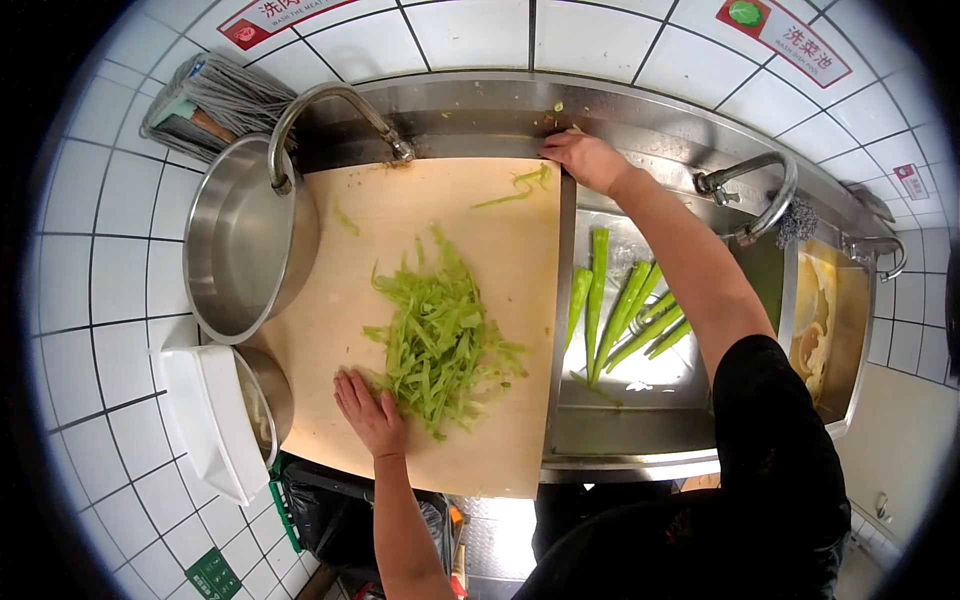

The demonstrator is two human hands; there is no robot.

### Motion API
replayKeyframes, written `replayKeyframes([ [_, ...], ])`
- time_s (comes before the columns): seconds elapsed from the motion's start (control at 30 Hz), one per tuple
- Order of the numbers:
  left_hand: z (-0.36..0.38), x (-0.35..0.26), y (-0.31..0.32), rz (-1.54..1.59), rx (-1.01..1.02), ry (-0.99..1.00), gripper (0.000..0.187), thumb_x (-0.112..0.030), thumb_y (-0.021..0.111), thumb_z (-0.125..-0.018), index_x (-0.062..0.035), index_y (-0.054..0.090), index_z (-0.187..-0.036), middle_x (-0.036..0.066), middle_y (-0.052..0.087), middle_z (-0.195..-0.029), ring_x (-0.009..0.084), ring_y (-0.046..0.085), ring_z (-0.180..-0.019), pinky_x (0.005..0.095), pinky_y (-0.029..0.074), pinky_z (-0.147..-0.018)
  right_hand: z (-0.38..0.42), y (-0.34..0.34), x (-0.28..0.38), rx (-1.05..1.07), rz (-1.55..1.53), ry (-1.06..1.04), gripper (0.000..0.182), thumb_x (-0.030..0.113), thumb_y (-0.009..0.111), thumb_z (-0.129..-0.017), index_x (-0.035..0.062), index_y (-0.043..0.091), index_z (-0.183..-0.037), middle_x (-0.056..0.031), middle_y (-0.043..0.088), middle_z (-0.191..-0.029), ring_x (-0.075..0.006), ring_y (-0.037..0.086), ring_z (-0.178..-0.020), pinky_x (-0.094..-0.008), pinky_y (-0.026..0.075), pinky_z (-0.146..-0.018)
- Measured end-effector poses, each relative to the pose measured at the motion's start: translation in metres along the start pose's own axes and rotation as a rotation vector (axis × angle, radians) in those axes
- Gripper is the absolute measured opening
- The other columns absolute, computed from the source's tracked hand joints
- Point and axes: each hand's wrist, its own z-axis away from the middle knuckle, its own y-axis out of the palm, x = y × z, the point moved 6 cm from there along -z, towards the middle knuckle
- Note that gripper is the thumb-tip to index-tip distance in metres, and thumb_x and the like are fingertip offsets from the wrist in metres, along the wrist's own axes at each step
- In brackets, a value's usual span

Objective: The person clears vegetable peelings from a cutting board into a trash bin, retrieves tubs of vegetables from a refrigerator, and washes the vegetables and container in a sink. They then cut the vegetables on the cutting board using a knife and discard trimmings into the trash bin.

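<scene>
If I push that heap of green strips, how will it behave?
The green strips look thin, so probably floppy and light. Some lie scattered on the board, so the heap would likely spread rather than slide as one.

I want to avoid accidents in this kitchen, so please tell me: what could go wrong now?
Peelings beside the left hand might spill off the near edge of the cutting board if swept carelessly. The loose strips close to the right hand could fall into the neighbouring sink and mix with the green stalks.
</scene>
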Motion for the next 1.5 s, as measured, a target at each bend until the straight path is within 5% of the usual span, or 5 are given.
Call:
replayKeyframes([
  [0.37,-0.001,0.0,-0.002,-0.018,-0.019,-0.001,0.067,-0.04,0.047,-0.1,0.0046,0.037,-0.148,0.027,0.033,-0.155,0.0456,0.029,-0.144,0.0557,0.021,-0.119,0.044,-0.018,0.008,-0.563,-0.974,0.826,0.018,0.008,0.065,-0.091,0.0034,0.076,-0.104,-0.0093,0.076,-0.092,-0.0143,0.068,-0.077,-0.0295,0.055,-0.073],
  [0.57,0.0,-0.001,0.001,-0.018,0.006,-0.016,0.066,-0.04,0.046,-0.1,0.0046,0.037,-0.149,0.027,0.033,-0.155,0.0456,0.029,-0.144,0.0554,0.021,-0.119,0.002,-0.017,0.201,-0.111,-0.318,-0.107,0.035,0.024,0.07,-0.087,0.0085,0.067,-0.118,-0.0128,0.069,-0.106,-0.0298,0.065,-0.105,-0.0397,0.052,-0.094],
  [0.97,-0.001,-0.004,-0.002,-0.021,-0.012,0.014,0.065,-0.039,0.046,-0.1,0.0058,0.038,-0.147,0.028,0.034,-0.154,0.0466,0.031,-0.142,0.0558,0.021,-0.119,0.012,-0.024,0.131,-0.434,0.236,0.465,0.033,0.025,0.058,-0.094,0.003,0.067,-0.116,-0.0205,0.06,-0.119,-0.0391,0.048,-0.124,-0.0457,0.036,-0.111],
  [1.23,-0.004,-0.006,-0.002,0.001,-0.03,0.026,0.063,-0.037,0.047,-0.101,0.0063,0.039,-0.146,0.029,0.035,-0.152,0.0473,0.032,-0.141,0.0561,0.023,-0.118,0.012,0.003,0.288,0.067,-0.469,-0.297,0.043,0.01,0.056,-0.085,0.0004,0.062,-0.126,-0.0233,0.054,-0.134,-0.0411,0.044,-0.133,-0.0483,0.033,-0.116],
  [1.5,-0.003,-0.009,-0.006,0.012,-0.021,0.013,0.063,-0.036,0.046,-0.101,0.0058,0.038,-0.148,0.029,0.034,-0.154,0.0465,0.031,-0.142,0.0554,0.022,-0.118,0.036,-0.052,0.125,-0.368,-0.248,0.102,0.042,0.005,0.06,-0.081,0.0034,0.066,-0.122,-0.0153,0.061,-0.131,-0.0317,0.056,-0.124,-0.0417,0.046,-0.106],
])
